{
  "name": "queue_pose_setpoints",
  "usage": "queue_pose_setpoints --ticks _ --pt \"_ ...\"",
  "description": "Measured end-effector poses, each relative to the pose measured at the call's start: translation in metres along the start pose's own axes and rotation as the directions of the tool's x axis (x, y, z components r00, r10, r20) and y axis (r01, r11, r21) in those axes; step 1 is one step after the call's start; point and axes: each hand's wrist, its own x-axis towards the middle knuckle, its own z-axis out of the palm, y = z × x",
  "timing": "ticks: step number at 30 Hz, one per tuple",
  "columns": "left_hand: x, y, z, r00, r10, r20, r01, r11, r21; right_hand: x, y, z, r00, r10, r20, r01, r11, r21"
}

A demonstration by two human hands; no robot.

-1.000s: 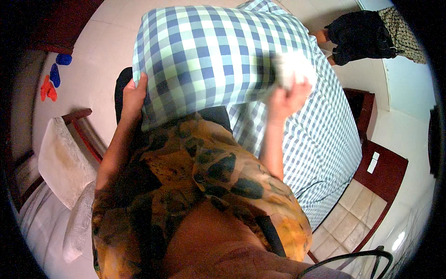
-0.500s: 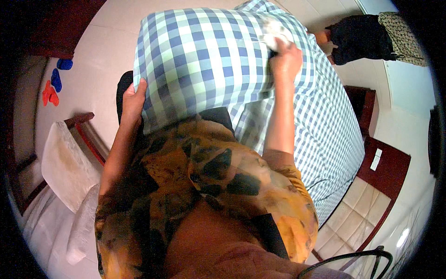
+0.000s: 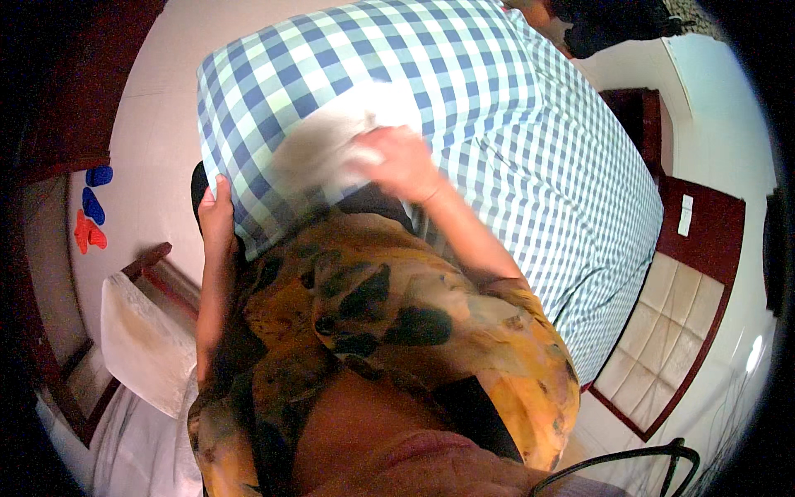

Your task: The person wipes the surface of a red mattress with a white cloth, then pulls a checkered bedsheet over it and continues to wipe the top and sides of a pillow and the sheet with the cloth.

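A pillow in a blue-and-white checked cover lies across my lap and the edge of the bed. My left hand grips its left edge, thumb on top and fingers hidden beneath. In my right hand is a white cloth, blurred by motion, spread over the near middle of the pillow. The right fingers are partly hidden in its folds.
A bed with a checked sheet extends to the right, by a dark red padded headboard. Blue slippers and red slippers lie on the left floor, beyond a pale chair. A person in black is at the upper right.
My right hand has swept the white cloth left and nearer to me from the pillow's far right part. The cloth looks more spread. My left hand keeps its grip on the edge.
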Motion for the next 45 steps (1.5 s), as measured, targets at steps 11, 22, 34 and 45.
queue_pose_setpoints --ticks 11,22,34,45 --pt "-0.01 -0.001 0.007 0.999 -0.015 0.047 0.017 0.999 -0.049 -0.14 0.143 -0.045 -0.004 0.873 -0.487 -0.373 0.45 0.811" --pt "-0.035 -0.003 0.012 0.962 -0.091 0.257 0.032 0.974 0.225 -0.092 0.18 -0.08 0.215 0.976 0.023 -0.009 -0.022 1.0" --pt "0.093 0.084 -0.036 0.998 0.041 0.053 -0.012 0.888 -0.46 -0.094 -0.03 -0.097 0.348 0.881 -0.32 -0.448 0.456 0.769" --pt "0.03 0.006 0.026 0.917 0.017 0.399 0.153 0.907 -0.391 -0.174 -0.045 -0.096 0.28 0.945 0.166 -0.502 -0.004 0.865"
